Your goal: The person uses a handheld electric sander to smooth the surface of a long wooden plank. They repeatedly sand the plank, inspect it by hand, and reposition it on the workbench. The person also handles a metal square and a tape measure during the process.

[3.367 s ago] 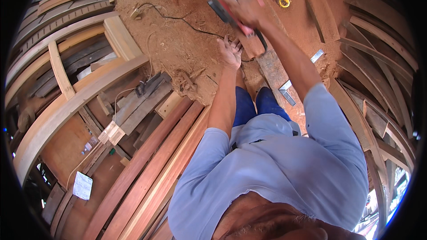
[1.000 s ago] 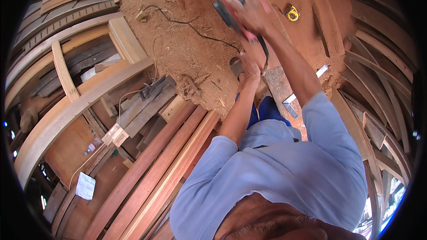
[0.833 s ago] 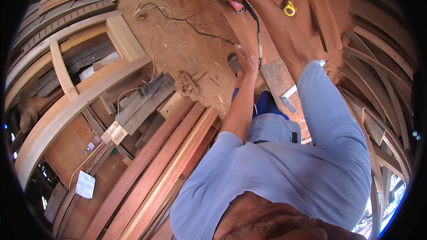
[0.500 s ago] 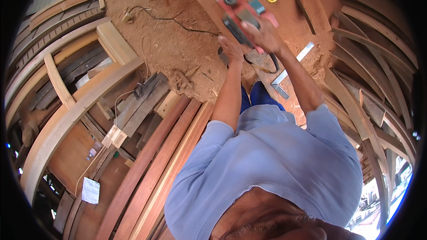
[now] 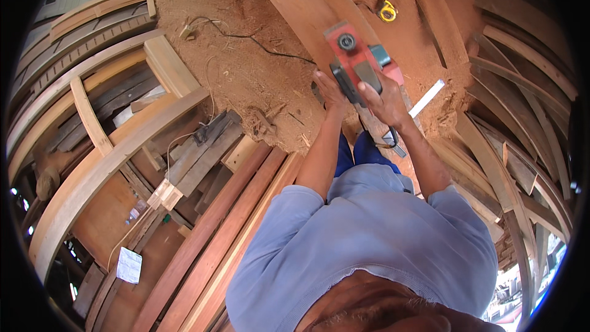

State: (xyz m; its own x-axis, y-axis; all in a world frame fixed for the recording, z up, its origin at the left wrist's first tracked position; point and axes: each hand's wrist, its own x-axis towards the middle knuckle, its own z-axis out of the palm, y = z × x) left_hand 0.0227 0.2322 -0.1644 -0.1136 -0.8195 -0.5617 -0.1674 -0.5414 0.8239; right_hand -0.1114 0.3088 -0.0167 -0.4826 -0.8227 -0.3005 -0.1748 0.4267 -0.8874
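A red and black electric hand planer (image 5: 348, 55) with a round dark knob and a green part sits on a long, wide wooden board (image 5: 289, 0). My right hand (image 5: 384, 98) is wrapped round the planer's rear handle. Just left of the planer, my left hand (image 5: 332, 91) is by the board's near left edge, its fingers stretched out; its underside is hidden, so contact with the board is unclear. A metal try square (image 5: 426, 99) lies close to my right forearm. The planer's dark cord (image 5: 264, 39) trails over the ground to the left.
A yellow tape measure (image 5: 387, 10) lies right of the board. Sawdust and shavings cover the ground. Curved wooden frames (image 5: 98, 154) and reddish planks (image 5: 215, 227) are stacked at left; more curved timbers (image 5: 501, 147) lean at right. A paper sheet (image 5: 129, 265) lies at lower left.
My right hand has drawn the planer back along the board, nearer to my body. My left hand has kept about the same place beside the board. The whole view has shifted slightly.
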